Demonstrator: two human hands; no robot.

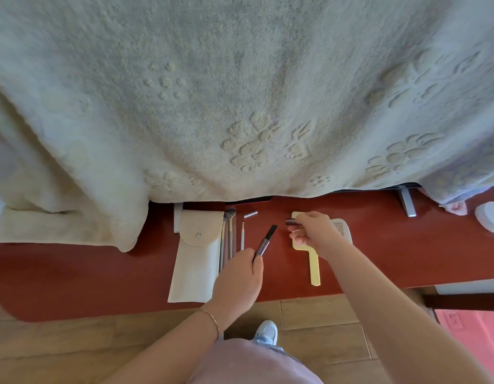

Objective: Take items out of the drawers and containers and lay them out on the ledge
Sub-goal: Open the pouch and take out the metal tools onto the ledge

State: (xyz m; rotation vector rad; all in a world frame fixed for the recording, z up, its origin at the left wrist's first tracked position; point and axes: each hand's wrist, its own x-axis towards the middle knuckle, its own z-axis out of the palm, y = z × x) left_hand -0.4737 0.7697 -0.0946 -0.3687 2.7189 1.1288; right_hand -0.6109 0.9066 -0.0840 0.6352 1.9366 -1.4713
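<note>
On the red-brown ledge [101,273] lies a cream fabric pouch [195,261] with a snap flap. Beside it lie a few makeup brushes [228,239], a thin silver tool [242,235] and a small silver cap [250,214]. My left hand [238,275] grips a dark flat-tipped brush [265,241], its bristles pointing up and away. My right hand [313,231] pinches a small dark tube-like cap [291,221] just above a pale yellow comb [313,266] lying on the ledge. A white comb-like piece [342,228] shows behind my right hand.
A large cream embossed blanket [240,92] hangs over the back of the ledge. A metal stand leg [406,203] and a white round container [491,220] sit at the right. Wooden floor [73,342], my shoe and a pink mat [476,336] lie below.
</note>
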